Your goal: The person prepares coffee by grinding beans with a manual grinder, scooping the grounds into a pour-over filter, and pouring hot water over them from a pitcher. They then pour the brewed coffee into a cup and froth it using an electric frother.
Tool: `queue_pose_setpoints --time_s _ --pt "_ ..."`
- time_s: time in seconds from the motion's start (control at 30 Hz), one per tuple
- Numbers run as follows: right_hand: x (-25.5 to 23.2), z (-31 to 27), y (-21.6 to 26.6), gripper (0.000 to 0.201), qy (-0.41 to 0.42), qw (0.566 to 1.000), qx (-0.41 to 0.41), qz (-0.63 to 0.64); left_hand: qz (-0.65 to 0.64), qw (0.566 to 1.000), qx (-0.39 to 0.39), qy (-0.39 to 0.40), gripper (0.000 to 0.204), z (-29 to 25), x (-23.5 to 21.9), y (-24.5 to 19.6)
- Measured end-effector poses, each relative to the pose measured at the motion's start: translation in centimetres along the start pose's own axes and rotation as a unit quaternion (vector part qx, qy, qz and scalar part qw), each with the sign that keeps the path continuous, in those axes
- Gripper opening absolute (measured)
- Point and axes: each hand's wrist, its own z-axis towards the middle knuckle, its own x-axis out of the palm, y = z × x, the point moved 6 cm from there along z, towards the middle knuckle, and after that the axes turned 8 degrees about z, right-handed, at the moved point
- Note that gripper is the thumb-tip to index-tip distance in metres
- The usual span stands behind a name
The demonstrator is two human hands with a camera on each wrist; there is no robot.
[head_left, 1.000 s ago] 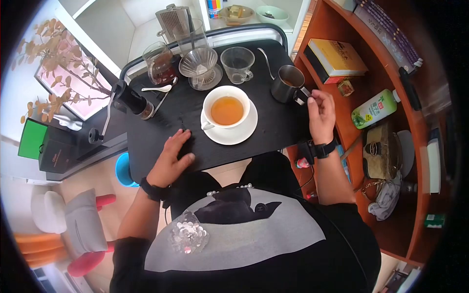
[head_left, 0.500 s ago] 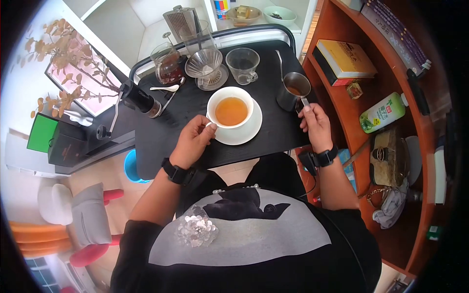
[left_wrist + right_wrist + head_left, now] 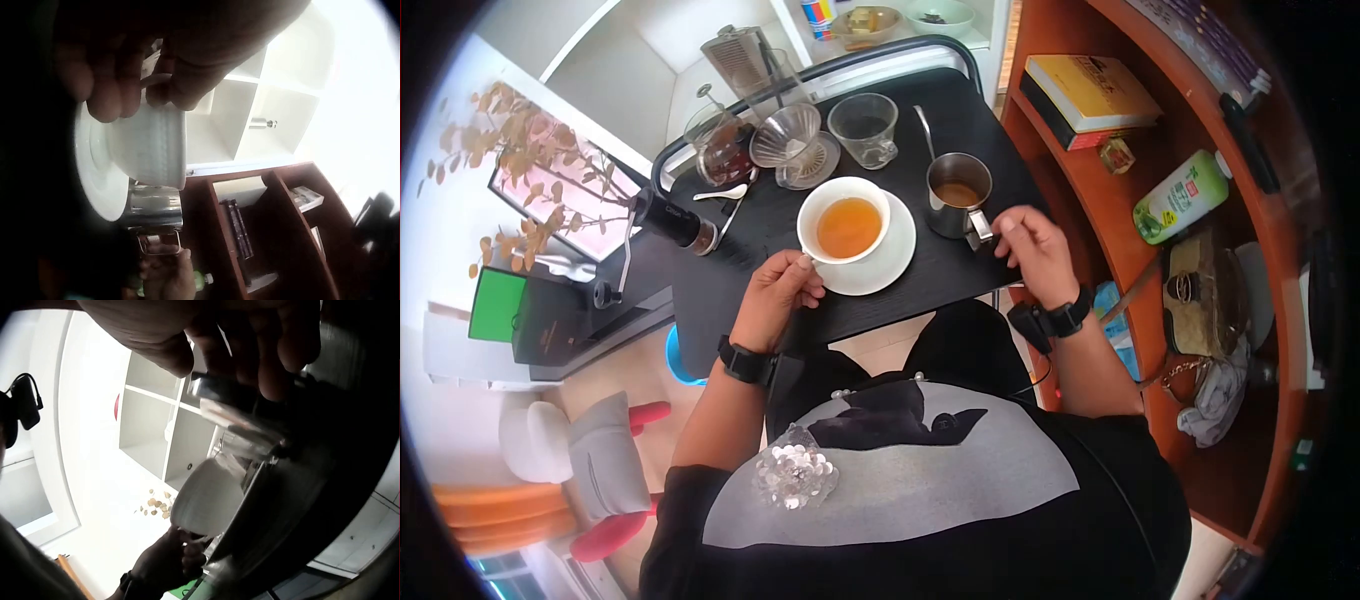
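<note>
A white teacup (image 3: 843, 228) of amber liquid stands over its white saucer (image 3: 899, 262), seen side-on in the left wrist view. My left hand (image 3: 772, 295) pinches the cup's handle between thumb and fingers. To the cup's right is a steel pitcher (image 3: 945, 212) with brownish liquid inside, its handle (image 3: 980, 230) turned toward my right hand (image 3: 1037, 256). The right hand's fingers are loosely bent right beside that handle, with the thumb apart from it. In the right wrist view the fingers overlap the pitcher handle (image 3: 215, 389).
Behind the cup stand a glass dripper (image 3: 786, 138), a glass cup (image 3: 864, 128) and a glass pot (image 3: 722, 155). A long spoon (image 3: 924, 132) lies near the pitcher. A hand grinder (image 3: 672, 222) and white spoon (image 3: 722, 193) are at left, a wooden bookshelf (image 3: 1000, 135) at right.
My left hand has come from the table to the cup's handle. The right hand took the pitcher's handle, and the pitcher has shifted left and turned; those fingers now lie beside the handle.
</note>
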Motion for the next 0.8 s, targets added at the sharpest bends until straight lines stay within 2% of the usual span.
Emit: queue_pose_setpoints --time_s 0.07,0.23,0.47,0.8 --pt "-1.4 0.5 0.9 0.019 -0.038 0.999 -0.018 -0.011 -0.001 1.000 0.014 0.011 0.020 0.1 0.1 0.3" --pt "-4.1 1.6 -0.9 0.020 -0.086 0.996 -0.004 0.016 -0.009 0.999 0.038 0.017 0.020 0.2 0.3 -0.6" --pt "-3.6 1.2 -1.9 0.019 -0.086 0.996 0.003 -0.009 0.007 0.998 0.067 0.019 0.020 0.3 1.1 -4.1" --pt "-3.5 1.0 -1.8 0.016 -0.082 0.996 -0.031 -0.014 0.091 0.989 0.113 0.022 0.020 2.1 2.9 -9.1"
